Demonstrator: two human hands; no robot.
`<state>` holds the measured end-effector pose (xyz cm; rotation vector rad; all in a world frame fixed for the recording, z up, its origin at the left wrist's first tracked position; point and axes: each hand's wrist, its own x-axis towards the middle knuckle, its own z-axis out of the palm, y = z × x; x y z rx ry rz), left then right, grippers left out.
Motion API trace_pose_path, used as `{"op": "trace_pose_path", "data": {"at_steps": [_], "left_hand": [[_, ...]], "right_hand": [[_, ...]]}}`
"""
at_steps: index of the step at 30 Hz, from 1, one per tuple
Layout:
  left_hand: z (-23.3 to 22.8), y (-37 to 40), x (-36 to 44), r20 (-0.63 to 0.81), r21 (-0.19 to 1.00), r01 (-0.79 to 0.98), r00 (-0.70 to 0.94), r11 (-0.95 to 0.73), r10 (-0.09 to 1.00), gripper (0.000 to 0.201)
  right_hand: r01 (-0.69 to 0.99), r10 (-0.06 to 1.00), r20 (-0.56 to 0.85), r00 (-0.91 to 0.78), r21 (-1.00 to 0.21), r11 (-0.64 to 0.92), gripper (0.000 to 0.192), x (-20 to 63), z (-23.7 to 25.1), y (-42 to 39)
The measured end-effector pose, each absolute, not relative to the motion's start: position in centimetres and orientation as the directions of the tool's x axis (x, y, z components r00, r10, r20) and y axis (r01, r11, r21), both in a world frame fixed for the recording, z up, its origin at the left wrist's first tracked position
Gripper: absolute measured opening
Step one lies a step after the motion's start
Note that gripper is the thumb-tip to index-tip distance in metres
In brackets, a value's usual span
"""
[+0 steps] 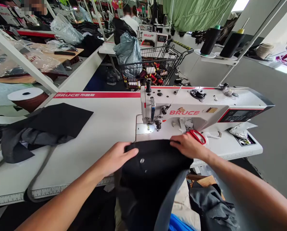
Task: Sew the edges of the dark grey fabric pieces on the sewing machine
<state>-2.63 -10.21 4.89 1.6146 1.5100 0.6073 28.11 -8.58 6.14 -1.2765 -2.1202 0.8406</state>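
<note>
Black cloth (155, 157) is held at the table's (107, 122) front edge, long axis dropping toward the wearer, top edge running left-right between both hands. Left hand (118, 156) pinches its top-left corner, right hand (188, 146) grips farther right along that edge; needle plate (143, 129) sits just beyond it, neither hand clearly nearer.
</note>
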Motion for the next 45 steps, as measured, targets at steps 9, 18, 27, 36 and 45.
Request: {"op": "trace_pose_path", "data": {"at_steps": [9,18,27,36,45], "left_hand": [[-0.4,-3.4,5.1,-0.168,0.453,0.884,0.217,-0.12,0.962,0.019],[-1.2,-3.0,4.8,-0.171,0.415,0.903,0.201,-0.115,0.965,0.029],[-0.7,-5.3,3.4,-0.075,0.438,0.889,0.18,-0.13,0.981,0.028],[-1.9,-3.8,3.2,0.035,0.359,0.927,0.102,-0.108,0.994,0.029],[-2.4,-1.3,2.8,0.046,0.173,0.949,0.26,-0.264,0.964,0.026]], "right_hand": [[0.655,0.928,0.321,-0.188,-0.663,0.362,0.025,28.3,0.2,-2.7],[0.596,0.814,0.286,-0.506,-0.566,0.57,0.029,21.6,-2.2,-7.9],[0.505,0.68,0.355,-0.642,-0.472,0.723,0.049,22.7,-3.5,-7.1],[0.678,0.715,0.131,-0.686,-0.242,0.695,0.05,22.8,-1.5,-6.6],[0.729,0.756,0.142,-0.639,-0.202,0.654,0.051,22.8,-1.8,-5.7]]}}
